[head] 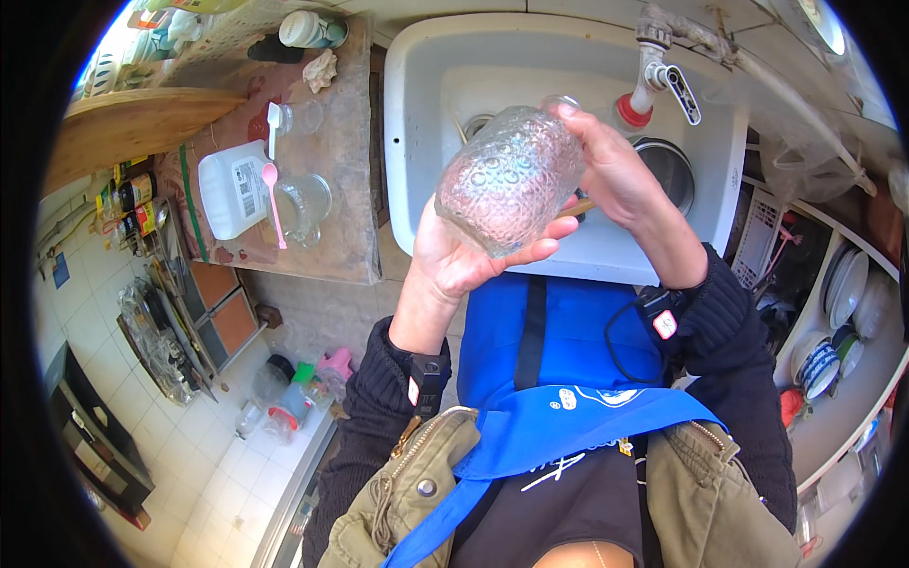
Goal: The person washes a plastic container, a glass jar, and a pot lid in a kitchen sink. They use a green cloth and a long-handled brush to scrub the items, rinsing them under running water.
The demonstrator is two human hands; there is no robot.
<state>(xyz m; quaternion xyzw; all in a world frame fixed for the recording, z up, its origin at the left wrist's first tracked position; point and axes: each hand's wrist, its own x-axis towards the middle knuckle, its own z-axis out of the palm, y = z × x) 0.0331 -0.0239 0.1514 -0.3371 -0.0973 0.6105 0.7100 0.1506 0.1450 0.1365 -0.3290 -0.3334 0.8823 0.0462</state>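
A textured clear glass jar (511,181) is held tilted between both hands above the near part of a white sink (717,206). My left hand (461,259) cradles its lower side from beneath, palm up. Around the jar's upper right end, near the rim, curl the fingers of my right hand (614,167). Behind the jar, a wooden stick or handle (577,208) shows in part. In the sink's right side sits a round metal container (667,174). Above it is a faucet with a lever handle (679,92) and a red collar.
On the counter (341,248) to the left are a white plastic jug (233,189), a pink spoon (273,195), a glass pitcher or mug (304,206), a white scoop (273,128) and a lidded tub (302,30). Plates (845,284) and bowls (817,366) stand on a shelf at right.
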